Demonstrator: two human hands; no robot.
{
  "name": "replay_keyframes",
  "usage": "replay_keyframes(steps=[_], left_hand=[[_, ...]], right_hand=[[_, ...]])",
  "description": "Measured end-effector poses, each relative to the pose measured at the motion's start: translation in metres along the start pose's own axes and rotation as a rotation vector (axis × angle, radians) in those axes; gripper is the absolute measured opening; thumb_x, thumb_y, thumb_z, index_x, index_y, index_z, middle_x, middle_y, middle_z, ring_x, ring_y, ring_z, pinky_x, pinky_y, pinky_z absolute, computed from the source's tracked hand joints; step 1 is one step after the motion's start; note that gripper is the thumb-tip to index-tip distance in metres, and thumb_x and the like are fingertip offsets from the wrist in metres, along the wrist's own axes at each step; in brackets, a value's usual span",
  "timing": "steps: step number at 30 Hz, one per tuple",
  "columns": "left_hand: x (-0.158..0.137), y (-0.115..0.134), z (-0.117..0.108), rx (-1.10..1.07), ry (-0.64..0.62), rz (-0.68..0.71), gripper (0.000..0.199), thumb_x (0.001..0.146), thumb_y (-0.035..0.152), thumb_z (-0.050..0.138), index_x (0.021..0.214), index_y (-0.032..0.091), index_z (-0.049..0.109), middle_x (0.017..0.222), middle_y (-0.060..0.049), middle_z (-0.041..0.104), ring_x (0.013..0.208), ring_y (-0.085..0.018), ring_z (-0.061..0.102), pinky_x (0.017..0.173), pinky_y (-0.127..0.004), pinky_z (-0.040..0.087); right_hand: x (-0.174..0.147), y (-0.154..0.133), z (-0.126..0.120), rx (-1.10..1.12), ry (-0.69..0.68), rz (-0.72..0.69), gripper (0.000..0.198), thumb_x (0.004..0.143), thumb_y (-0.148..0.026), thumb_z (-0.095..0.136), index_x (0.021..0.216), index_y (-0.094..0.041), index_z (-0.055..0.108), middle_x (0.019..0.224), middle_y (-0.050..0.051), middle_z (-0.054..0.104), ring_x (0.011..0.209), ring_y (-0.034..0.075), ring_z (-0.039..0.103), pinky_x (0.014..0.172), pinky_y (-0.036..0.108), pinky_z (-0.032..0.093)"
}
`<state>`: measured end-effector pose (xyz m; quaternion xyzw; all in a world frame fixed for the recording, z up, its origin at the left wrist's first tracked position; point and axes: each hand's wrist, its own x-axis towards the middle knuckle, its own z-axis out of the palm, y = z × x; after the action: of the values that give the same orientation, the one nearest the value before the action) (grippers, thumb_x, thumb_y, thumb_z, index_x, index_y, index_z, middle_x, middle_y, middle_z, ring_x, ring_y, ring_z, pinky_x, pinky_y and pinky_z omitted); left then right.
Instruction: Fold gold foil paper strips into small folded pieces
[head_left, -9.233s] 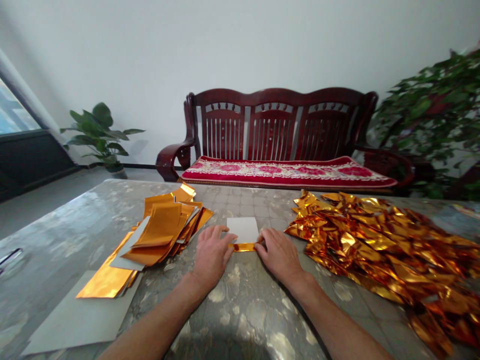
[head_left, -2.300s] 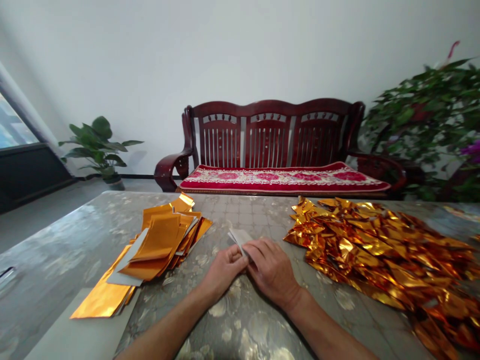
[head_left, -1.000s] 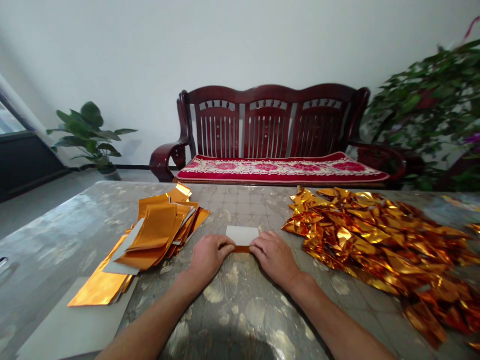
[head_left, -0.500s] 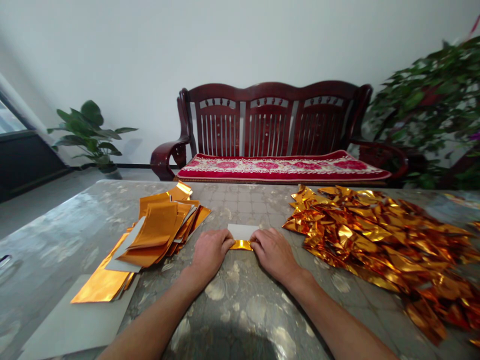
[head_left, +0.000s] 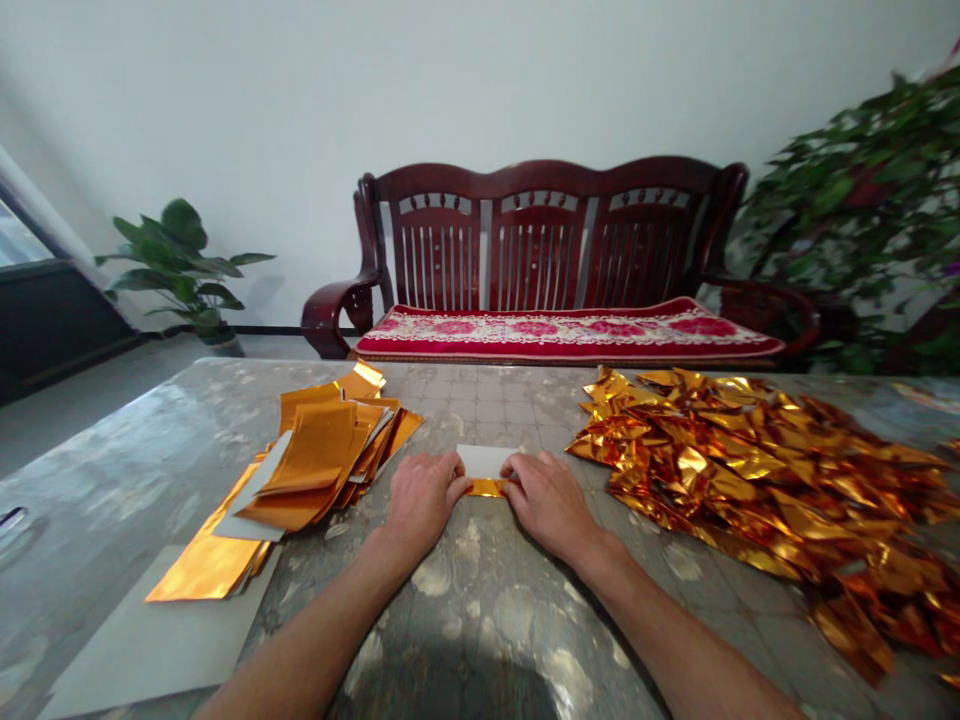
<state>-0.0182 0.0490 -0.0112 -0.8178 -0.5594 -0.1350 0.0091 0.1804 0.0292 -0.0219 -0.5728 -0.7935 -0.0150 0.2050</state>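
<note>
A sheet of gold foil paper (head_left: 486, 488) lies on the table between my hands, its pale back facing up and its near edge folded over into a narrow gold strip. My left hand (head_left: 426, 494) pinches the left end of that fold. At the right end, my right hand (head_left: 546, 496) pinches it in the same way. Parts of the sheet's side edges are hidden under my fingers. To the left of my left hand lies a loose stack of flat gold foil sheets (head_left: 311, 455). A large heap of folded gold foil pieces (head_left: 750, 480) spreads out to the right of my right hand.
The patterned grey table (head_left: 480, 620) reaches across the view. A pale flat sheet (head_left: 157, 640) lies at its left front. Beyond the far edge stands a dark wooden bench (head_left: 540, 250) with a red patterned cushion (head_left: 570, 330). Plants (head_left: 180, 265) flank it.
The gold strip between my hands looks slightly narrower than before. My hands have hardly moved and still pinch both ends. The view has shifted very slightly.
</note>
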Motion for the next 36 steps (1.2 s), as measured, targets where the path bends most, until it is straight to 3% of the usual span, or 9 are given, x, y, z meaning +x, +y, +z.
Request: replay_keyframes(steps=[6, 10, 13, 16, 23, 30, 36], left_hand=[[-0.004, 0.002, 0.001, 0.041, 0.141, 0.1, 0.01, 0.09, 0.029, 0.06, 0.096, 0.023, 0.065, 0.098, -0.005, 0.065, 0.094, -0.025, 0.056, 0.08, -0.034, 0.039], [-0.006, 0.001, 0.005, 0.038, 0.073, 0.213, 0.018, 0.094, 0.022, 0.052, 0.085, 0.022, 0.068, 0.091, -0.005, 0.065, 0.088, -0.022, 0.056, 0.077, -0.033, 0.041], [-0.011, 0.006, 0.005, 0.091, 0.012, 0.233, 0.015, 0.093, 0.02, 0.053, 0.088, 0.021, 0.068, 0.089, -0.006, 0.065, 0.087, -0.023, 0.058, 0.076, -0.034, 0.042], [-0.021, 0.016, 0.001, 0.203, -0.073, 0.236, 0.013, 0.091, 0.016, 0.054, 0.095, 0.017, 0.066, 0.091, -0.008, 0.066, 0.087, -0.024, 0.06, 0.077, -0.036, 0.044], [-0.04, 0.027, -0.004, 0.307, -0.142, 0.23, 0.038, 0.091, 0.009, 0.05, 0.128, 0.011, 0.056, 0.125, -0.016, 0.063, 0.105, -0.026, 0.062, 0.085, -0.039, 0.049], [-0.043, 0.033, -0.006, 0.361, -0.173, 0.181, 0.033, 0.091, 0.006, 0.045, 0.119, 0.008, 0.062, 0.114, -0.018, 0.067, 0.101, -0.027, 0.064, 0.082, -0.039, 0.051], [-0.043, 0.031, -0.007, 0.34, -0.145, 0.174, 0.025, 0.09, 0.006, 0.049, 0.108, 0.01, 0.066, 0.103, -0.015, 0.068, 0.096, -0.027, 0.064, 0.079, -0.039, 0.05]], right_hand=[[-0.001, -0.004, -0.005, -0.041, 0.061, -0.086, 0.009, 0.091, -0.019, 0.06, 0.098, -0.023, 0.064, 0.096, 0.005, 0.063, 0.092, 0.021, 0.051, 0.077, 0.032, 0.035], [-0.002, -0.005, -0.007, -0.049, 0.018, -0.298, 0.015, 0.095, -0.023, 0.057, 0.102, -0.028, 0.069, 0.092, 0.003, 0.062, 0.091, 0.02, 0.049, 0.078, 0.032, 0.035], [-0.002, -0.005, -0.006, -0.055, -0.012, -0.363, 0.015, 0.094, -0.026, 0.059, 0.103, -0.03, 0.071, 0.088, 0.002, 0.063, 0.088, 0.019, 0.05, 0.076, 0.032, 0.035], [-0.002, -0.004, -0.006, -0.073, -0.019, -0.377, 0.014, 0.092, -0.026, 0.062, 0.101, -0.03, 0.072, 0.088, 0.002, 0.064, 0.086, 0.018, 0.05, 0.073, 0.031, 0.035], [-0.01, 0.013, -0.008, -0.025, 0.022, -0.357, 0.013, 0.091, -0.021, 0.064, 0.096, -0.029, 0.074, 0.092, 0.0, 0.069, 0.087, 0.017, 0.054, 0.077, 0.032, 0.035], [-0.016, 0.028, -0.001, 0.104, 0.12, -0.335, 0.02, 0.088, -0.009, 0.06, 0.086, -0.023, 0.074, 0.092, 0.0, 0.074, 0.085, 0.017, 0.06, 0.079, 0.031, 0.038], [-0.018, 0.027, 0.002, 0.021, 0.132, -0.244, 0.024, 0.085, -0.006, 0.054, 0.07, -0.018, 0.068, 0.077, 0.004, 0.071, 0.076, 0.018, 0.06, 0.076, 0.03, 0.039]])
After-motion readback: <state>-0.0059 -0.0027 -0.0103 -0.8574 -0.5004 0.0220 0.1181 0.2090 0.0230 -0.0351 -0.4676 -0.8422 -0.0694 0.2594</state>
